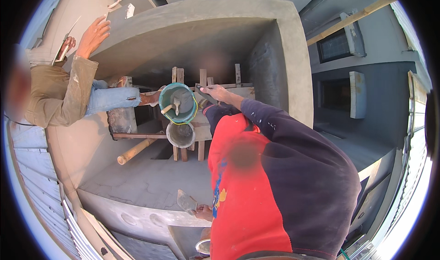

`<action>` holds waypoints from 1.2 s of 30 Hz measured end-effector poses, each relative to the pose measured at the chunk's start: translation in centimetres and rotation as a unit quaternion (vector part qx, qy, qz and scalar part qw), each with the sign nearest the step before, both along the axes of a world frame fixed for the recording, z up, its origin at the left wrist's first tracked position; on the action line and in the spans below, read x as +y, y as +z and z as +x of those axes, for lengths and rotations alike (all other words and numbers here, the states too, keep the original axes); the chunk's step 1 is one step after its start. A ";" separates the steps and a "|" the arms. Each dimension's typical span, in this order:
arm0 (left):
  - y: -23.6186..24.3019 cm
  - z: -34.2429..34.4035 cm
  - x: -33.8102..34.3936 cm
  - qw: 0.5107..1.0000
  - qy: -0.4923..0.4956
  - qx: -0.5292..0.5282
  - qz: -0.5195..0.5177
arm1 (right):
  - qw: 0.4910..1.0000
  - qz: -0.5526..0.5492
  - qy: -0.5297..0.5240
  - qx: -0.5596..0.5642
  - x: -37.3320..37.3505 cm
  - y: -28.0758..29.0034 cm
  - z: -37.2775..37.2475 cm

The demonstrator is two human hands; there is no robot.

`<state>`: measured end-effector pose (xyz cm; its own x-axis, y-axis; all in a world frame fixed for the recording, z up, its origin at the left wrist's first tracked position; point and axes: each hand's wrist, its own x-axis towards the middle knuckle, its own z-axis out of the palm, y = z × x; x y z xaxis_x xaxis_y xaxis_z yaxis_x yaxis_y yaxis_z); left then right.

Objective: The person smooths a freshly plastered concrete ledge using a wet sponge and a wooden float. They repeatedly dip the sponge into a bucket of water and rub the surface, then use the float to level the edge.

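My left hand [202,212] grips a flat grey-bladed trowel [186,201], low beside my red and dark top. My right hand [217,93], at the end of a dark paint-spotted sleeve, is closed round a dark handle; the rest of that tool is hard to make out. Just left of it stands a teal bucket [163,92] with a yellow bail, holding grey mix and a paintbrush [177,105]. A second wooden handle [167,109] sticks up at its inner side. A smaller grey bucket [180,135] adjoins it below.
Planks [201,130] form a scaffold under the buckets. A co-worker's hand [93,36] is raised at upper left near a grey concrete beam [293,53]; their other hand [69,43] holds a flat tool. A bamboo pole [135,152] juts out at left, another pole [350,19] at upper right.
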<state>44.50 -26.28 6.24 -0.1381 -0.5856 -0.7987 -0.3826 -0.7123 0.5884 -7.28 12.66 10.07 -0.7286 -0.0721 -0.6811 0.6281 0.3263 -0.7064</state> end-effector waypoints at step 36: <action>5.5 -5.3 34.4 0.939 0.293 -0.178 -0.039 | 0.885 0.050 0.425 -0.181 -20.0 -13.9 4.9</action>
<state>39.20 8.15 11.74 0.4932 -0.5363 -0.6849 -0.1202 -0.8218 0.5570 -2.39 -7.34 -3.88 -0.1727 -0.4158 -0.8929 0.3043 0.8397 -0.4498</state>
